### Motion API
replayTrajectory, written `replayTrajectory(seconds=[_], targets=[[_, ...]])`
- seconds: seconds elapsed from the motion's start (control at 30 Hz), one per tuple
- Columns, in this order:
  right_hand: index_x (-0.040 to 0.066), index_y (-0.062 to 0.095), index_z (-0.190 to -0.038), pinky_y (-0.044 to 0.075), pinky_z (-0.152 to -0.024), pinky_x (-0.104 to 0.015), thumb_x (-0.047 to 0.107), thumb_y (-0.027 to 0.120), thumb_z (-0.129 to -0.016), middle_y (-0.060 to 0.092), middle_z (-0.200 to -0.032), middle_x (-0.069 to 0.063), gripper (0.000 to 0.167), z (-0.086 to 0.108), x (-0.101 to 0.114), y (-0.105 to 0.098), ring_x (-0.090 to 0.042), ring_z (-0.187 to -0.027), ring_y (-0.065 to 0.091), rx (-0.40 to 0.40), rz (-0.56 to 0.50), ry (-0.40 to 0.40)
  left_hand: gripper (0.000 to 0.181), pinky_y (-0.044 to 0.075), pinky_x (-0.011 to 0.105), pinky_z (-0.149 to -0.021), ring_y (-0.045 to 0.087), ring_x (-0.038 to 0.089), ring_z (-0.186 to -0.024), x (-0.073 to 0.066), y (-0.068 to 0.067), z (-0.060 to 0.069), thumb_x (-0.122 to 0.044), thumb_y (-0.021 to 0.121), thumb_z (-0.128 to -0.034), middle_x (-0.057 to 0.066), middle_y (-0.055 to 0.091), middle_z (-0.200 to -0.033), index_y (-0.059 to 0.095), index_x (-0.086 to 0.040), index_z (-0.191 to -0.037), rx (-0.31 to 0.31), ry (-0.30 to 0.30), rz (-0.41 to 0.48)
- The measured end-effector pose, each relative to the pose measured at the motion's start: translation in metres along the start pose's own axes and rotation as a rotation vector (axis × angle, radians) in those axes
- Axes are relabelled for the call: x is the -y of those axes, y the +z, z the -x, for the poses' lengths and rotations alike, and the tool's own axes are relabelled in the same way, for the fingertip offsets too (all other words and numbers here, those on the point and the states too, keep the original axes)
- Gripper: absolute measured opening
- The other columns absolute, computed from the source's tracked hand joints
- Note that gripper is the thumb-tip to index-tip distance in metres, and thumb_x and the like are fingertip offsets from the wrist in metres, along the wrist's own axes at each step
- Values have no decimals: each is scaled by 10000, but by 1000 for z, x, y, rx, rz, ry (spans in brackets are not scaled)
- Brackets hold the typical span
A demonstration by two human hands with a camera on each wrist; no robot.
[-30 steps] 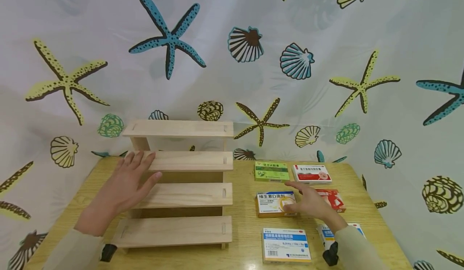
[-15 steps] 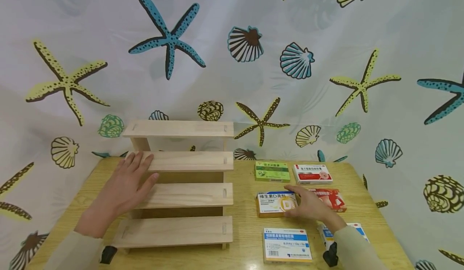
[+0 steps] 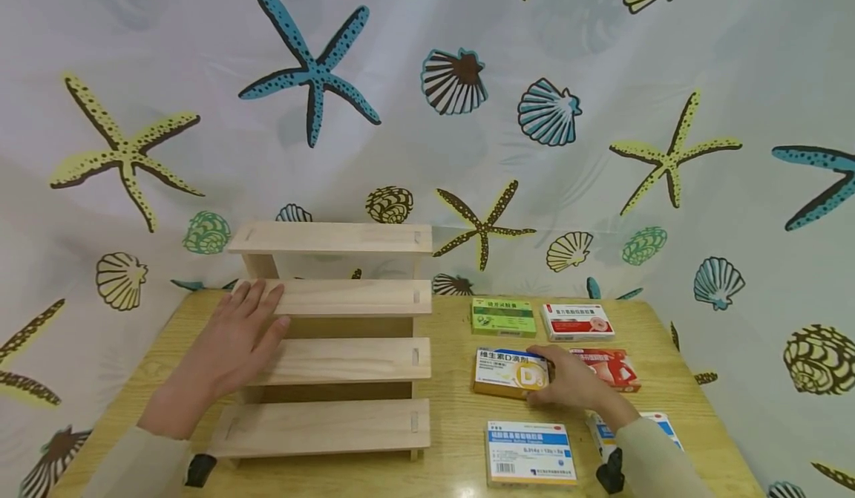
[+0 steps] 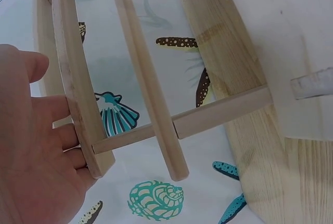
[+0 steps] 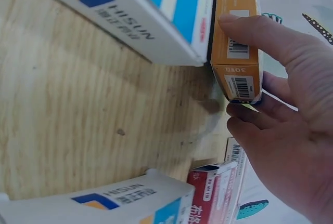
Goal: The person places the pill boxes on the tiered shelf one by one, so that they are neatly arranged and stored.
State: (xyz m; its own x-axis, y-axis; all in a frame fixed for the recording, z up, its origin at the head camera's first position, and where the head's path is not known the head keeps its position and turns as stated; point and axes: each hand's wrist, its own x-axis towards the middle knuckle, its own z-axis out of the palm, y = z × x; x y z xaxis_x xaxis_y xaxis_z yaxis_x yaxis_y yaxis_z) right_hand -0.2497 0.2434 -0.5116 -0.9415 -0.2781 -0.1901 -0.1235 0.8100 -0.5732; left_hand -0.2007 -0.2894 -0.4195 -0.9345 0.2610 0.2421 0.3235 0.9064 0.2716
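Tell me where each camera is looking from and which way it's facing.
Head: worn on the head, facing forward and down at the wooden rack and medicine boxes; left hand, right hand and both sleeves show.
Left wrist: on that wrist, facing the wooden rack, patterned cloth behind it; the left hand shows at the left edge.
Right wrist: on that wrist, facing the tabletop and the orange-sided box; the right hand shows at right.
Shared: head and right wrist both show the right hand gripping the orange-sided box.
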Motion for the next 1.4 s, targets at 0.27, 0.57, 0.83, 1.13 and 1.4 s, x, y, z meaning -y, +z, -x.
replayTrajectory(seconds=[0.27,0.57,0.83,1.13,1.4], targets=[[104,505,-1565,514,-1122,-571,407,941,-777,584,-1495,-142,950,2,14,-18,-301,-1251,599,-16,-45,-14,665,220,750,-1223,240,619,-1525,0,1,-1,-400,444,-1127,396,280,-1648,365,55,-1606,-9,11,-13],[35,482,-1564,509,-1131,-573,412,931,-797,561,-1509,-203,966,1,31,-42,-362,-1300,602,-64,-77,-98,679,225,752,-1220,250,624,-1519,0,2,-1,-420,450,-1121,394,277,-1650,366,44,-1609,-14,13,-28],[42,476,-1570,552,-1066,-540,454,886,-838,611,-1435,-161,935,-1,52,-67,-306,-1219,639,-110,-46,-192,689,199,750,-1232,227,614,-1533,1,4,1,-443,416,-1128,393,259,-1657,346,32,-1622,-6,7,-10],[38,471,-1572,572,-1046,-493,397,877,-864,613,-1426,-170,892,-4,78,-91,-307,-1197,641,-146,-44,-264,693,206,751,-1228,228,606,-1536,0,2,1,-450,412,-1128,390,252,-1661,344,30,-1624,6,-1,-18],[46,466,-1579,539,-1106,-542,407,874,-861,619,-1446,-147,901,-9,100,-108,-333,-1267,634,-157,-40,-303,690,206,751,-1227,223,605,-1539,1,2,1,-448,416,-1129,391,256,-1659,346,28,-1624,-1,2,-11]])
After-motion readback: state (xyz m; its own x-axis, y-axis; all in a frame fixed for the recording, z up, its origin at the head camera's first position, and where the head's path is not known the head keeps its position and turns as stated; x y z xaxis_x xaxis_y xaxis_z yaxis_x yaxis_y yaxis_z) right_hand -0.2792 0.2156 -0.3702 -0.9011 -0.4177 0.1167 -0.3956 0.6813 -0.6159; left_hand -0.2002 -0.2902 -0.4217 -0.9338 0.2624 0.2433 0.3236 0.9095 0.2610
